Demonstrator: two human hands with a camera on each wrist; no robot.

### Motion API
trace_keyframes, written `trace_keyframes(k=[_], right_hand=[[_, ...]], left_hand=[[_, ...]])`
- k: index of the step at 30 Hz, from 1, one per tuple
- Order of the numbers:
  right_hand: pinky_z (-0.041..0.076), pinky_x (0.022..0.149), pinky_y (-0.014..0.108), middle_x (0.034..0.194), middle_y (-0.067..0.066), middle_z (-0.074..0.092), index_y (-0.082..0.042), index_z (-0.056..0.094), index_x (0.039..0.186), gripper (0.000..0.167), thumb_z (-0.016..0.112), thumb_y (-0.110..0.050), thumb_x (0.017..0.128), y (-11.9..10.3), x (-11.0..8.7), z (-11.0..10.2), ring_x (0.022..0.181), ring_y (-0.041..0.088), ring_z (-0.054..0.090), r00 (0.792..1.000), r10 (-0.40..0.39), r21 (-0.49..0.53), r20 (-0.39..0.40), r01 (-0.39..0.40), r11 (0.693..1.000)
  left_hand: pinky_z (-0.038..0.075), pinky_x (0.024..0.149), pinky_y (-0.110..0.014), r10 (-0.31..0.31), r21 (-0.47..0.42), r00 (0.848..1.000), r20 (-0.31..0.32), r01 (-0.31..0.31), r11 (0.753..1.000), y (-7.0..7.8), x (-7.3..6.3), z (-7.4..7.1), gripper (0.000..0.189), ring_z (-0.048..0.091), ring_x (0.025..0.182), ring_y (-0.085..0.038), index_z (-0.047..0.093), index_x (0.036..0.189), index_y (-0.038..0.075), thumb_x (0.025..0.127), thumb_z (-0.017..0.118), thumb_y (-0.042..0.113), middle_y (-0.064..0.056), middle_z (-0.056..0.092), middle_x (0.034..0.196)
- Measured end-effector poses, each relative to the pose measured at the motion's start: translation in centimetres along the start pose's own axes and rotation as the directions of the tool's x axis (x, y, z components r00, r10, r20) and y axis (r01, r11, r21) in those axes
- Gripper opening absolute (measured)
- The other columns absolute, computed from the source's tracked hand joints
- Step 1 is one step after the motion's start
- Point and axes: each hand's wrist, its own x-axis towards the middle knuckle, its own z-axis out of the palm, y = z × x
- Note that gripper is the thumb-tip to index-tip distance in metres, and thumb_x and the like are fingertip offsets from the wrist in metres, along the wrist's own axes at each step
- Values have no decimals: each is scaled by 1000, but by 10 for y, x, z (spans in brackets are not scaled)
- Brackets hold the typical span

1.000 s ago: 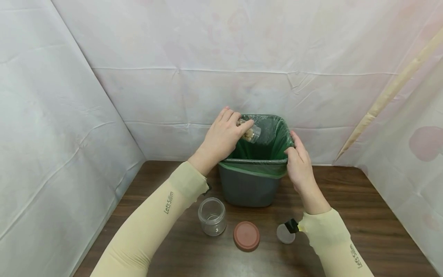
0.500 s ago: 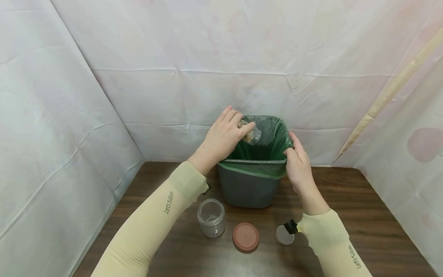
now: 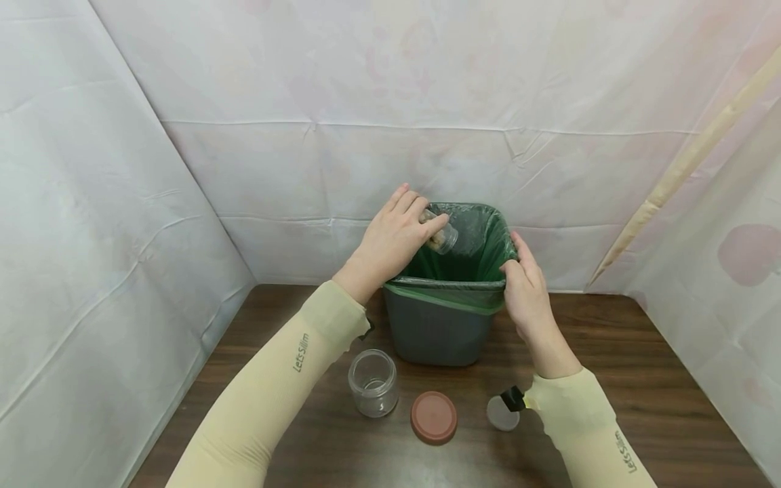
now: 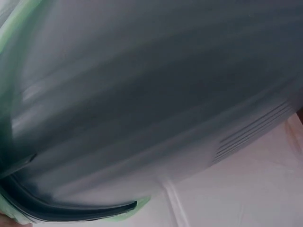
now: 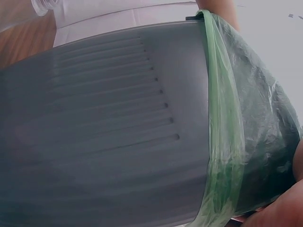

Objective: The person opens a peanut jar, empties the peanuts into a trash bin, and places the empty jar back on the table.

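In the head view my left hand (image 3: 392, 237) grips a small clear jar (image 3: 444, 238) tilted mouth-down over the open bin. Some pale beige pieces show inside it, partly hidden by my thumb and fingers. The grey trash bin (image 3: 436, 332) stands upright, lined with a green plastic bag (image 3: 497, 254) folded over its rim. My right hand (image 3: 526, 288) holds the bin's right rim and the bag edge, thumb toward the inside. In the right wrist view the bag (image 5: 225, 132) hangs over the bin wall (image 5: 109, 118); the left wrist view is filled mostly by the bin's side (image 4: 151, 109).
In front of the bin on the brown wooden table (image 3: 329, 461) stand a larger clear jar (image 3: 373, 386), a reddish-brown round lid (image 3: 434, 417) and a small translucent lid (image 3: 503, 413). Pale cloth (image 3: 390, 163) hangs close behind the bin and along both sides.
The jar in my left hand stays tilted over the bin, and its beige pieces look sparser near the mouth than a second ago. My right hand keeps its hold on the rim.
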Motion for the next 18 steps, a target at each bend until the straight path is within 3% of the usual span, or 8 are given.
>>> trace_keyframes(k=[3, 7, 9, 10, 12, 14, 15, 18], right_hand=[[18, 129, 59, 157, 31, 39, -17, 13, 177, 69, 27, -14, 109, 0, -1, 0, 163, 30, 17, 1000, -6, -4, -4, 6, 1000], [18, 128, 60, 157, 32, 38, -17, 12, 177, 69, 26, -15, 109, -1, -1, 0, 163, 31, 16, 1000, -12, -3, -5, 12, 1000], [20, 125, 58, 137, 33, 44, -17, 12, 177, 69, 26, -15, 109, -1, -2, 1, 162, 32, 19, 1000, -15, 2, -7, 15, 1000], [20, 125, 58, 137, 33, 44, -17, 12, 177, 69, 26, -15, 109, -1, -2, 1, 162, 32, 19, 1000, -18, 3, -7, 18, 1000], [21, 123, 58, 158, 30, 38, -16, 13, 176, 69, 27, -16, 109, -2, -3, 1, 161, 32, 19, 1000, -25, 3, -8, 26, 1000], [22, 121, 58, 176, 21, 22, -16, 13, 176, 69, 27, -16, 109, -3, -4, 1, 161, 32, 19, 1000, -29, 6, -7, 29, 1000], [23, 119, 58, 180, 15, 15, -16, 13, 176, 69, 27, -17, 109, -3, -4, 1, 161, 33, 19, 1000, -30, 7, -6, 30, 1000], [24, 113, 57, 177, 22, 21, -16, 13, 176, 69, 27, -17, 109, -3, -4, 2, 158, 34, 22, 1000, -26, 9, -7, 26, 1000]], left_hand=[[22, 134, -47, 0, -6, 1000, -2, 0, 1000, 0, 0, 1, 48, 55, 136, -35, 68, 148, 26, 107, 66, 0, -15, 65, 138], [21, 134, -47, -6, -2, 1000, -1, 6, 1000, 0, 0, 1, 50, 55, 136, -34, 67, 150, 26, 108, 63, -1, -15, 65, 139], [20, 134, -47, -5, 0, 1000, -2, 5, 1000, 0, 0, 0, 51, 55, 136, -34, 67, 150, 27, 108, 64, -1, -15, 65, 138], [20, 134, -47, -4, 0, 1000, -3, 4, 1000, 0, 0, 0, 51, 55, 136, -34, 68, 150, 27, 108, 64, -1, -15, 65, 138], [20, 134, -47, 0, 1, 1000, -3, 0, 1000, 0, 0, 0, 51, 55, 136, -34, 68, 149, 27, 107, 65, -1, -15, 65, 137], [21, 134, -47, 4, -1, 1000, -4, -4, 1000, 0, 0, 0, 51, 55, 136, -34, 68, 149, 27, 107, 67, -1, -15, 65, 137], [20, 134, -47, 7, -2, 1000, -5, -7, 1000, 0, 0, 0, 51, 55, 136, -34, 69, 149, 27, 106, 67, -1, -15, 65, 138], [19, 135, -47, 21, 7, 1000, 1, -21, 1000, 0, 0, -2, 52, 55, 138, -33, 68, 150, 27, 106, 68, 0, -15, 65, 140]])
